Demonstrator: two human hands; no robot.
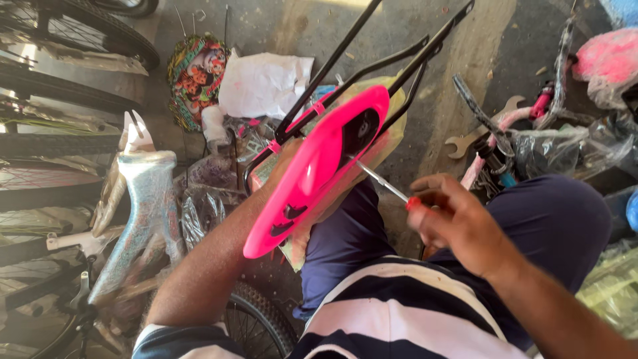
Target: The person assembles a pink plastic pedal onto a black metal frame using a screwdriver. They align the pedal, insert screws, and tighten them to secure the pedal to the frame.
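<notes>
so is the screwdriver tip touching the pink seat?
Touching. The head view shows the screwdriver shaft, held in the right hand, running up with its tip meeting the pink seat near its dark opening.

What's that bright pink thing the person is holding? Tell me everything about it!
The pink guard is a long, rounded, glossy shell that looks like plastic, with a dark oval opening near its upper end and small dark slots near its lower end. It sits tilted over the person's lap, fixed against thin black metal rods. The left hand steadies it from behind, mostly hidden. The right hand pokes a red-handled screwdriver into the opening.
</notes>
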